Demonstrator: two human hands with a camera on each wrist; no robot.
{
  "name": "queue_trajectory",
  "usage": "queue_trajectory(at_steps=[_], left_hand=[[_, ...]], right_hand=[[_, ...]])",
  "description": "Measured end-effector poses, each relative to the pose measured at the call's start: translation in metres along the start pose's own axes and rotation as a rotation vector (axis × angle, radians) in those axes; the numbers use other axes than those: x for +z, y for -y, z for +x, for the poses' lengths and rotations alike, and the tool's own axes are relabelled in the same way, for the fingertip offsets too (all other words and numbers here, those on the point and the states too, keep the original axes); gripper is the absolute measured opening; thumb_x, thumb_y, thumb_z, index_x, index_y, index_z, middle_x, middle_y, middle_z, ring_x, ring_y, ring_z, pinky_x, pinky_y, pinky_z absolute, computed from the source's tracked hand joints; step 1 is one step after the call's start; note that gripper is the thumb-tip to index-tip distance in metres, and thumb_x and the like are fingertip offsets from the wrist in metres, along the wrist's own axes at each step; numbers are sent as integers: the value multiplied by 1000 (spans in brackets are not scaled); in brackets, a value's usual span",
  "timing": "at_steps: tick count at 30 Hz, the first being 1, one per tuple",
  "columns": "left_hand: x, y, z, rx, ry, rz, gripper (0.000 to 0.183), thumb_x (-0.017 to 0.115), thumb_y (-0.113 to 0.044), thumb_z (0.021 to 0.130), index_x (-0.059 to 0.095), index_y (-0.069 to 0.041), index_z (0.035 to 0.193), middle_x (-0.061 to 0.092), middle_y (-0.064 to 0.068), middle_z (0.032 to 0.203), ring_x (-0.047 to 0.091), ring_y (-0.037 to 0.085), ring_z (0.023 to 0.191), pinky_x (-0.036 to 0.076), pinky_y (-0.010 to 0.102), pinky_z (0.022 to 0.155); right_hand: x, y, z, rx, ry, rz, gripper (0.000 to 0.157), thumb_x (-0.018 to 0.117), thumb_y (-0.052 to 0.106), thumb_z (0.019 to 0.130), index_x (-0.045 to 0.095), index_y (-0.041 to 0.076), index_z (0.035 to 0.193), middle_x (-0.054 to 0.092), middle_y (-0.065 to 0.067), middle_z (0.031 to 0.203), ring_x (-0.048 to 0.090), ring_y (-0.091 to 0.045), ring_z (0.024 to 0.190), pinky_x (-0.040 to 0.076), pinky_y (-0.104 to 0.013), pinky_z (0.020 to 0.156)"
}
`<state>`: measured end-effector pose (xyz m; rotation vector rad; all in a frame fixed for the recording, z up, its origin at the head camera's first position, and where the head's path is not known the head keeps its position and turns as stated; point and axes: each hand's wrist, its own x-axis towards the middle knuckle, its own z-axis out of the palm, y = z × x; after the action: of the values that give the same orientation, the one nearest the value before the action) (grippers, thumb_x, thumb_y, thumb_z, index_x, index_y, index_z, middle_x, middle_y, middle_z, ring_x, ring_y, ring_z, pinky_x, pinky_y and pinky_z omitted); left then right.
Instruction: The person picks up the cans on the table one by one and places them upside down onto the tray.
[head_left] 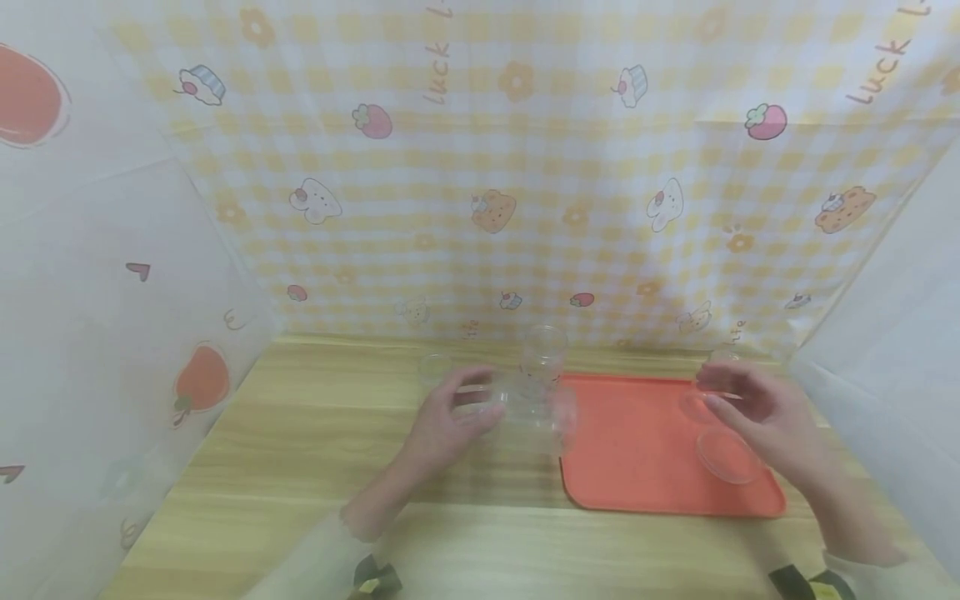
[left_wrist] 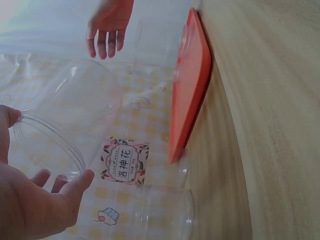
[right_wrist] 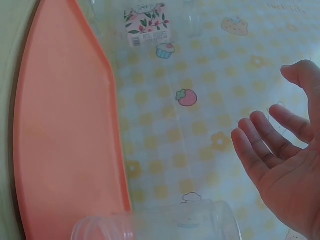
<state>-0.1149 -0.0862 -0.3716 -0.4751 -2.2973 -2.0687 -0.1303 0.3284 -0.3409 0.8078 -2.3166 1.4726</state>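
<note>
My left hand grips a clear plastic jar by its threaded mouth. The jar lies sideways in the air at the left edge of the orange tray. In the left wrist view, thumb and fingers hold the rim of that jar. My right hand hovers over the tray's right side with fingers spread loosely and nothing in them. Below it, clear round pieces rest on the tray; whether they are lids or jar ends I cannot tell. Another clear jar shows at the bottom of the right wrist view.
Behind the held jar stands a clear jar, and a floral label shows in the left wrist view. Another clear round container is at the back left. A yellow checked cloth hangs behind the wooden table.
</note>
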Motion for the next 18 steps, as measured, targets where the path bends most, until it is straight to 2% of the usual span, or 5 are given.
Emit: queue_trajectory(at_steps=[10, 18], left_hand=[[3, 5, 0, 2, -32, -1, 52, 73, -22, 92, 56, -12, 140, 55, 9, 141, 57, 34, 123, 57, 45, 90], [7, 12, 3, 10, -24, -58, 53, 73, -20, 92, 55, -12, 141, 53, 13, 141, 57, 36, 122, 58, 42, 88]], right_hand=[[9, -4, -1, 36, -16, 56, 40, 63, -22, 88, 56, -13, 126, 69, -11, 111, 66, -15, 106, 55, -24, 89], [14, -10, -3, 19, 17, 204, 40, 57, -26, 89, 50, -18, 127, 68, -16, 112, 68, -18, 104, 58, -33, 85]])
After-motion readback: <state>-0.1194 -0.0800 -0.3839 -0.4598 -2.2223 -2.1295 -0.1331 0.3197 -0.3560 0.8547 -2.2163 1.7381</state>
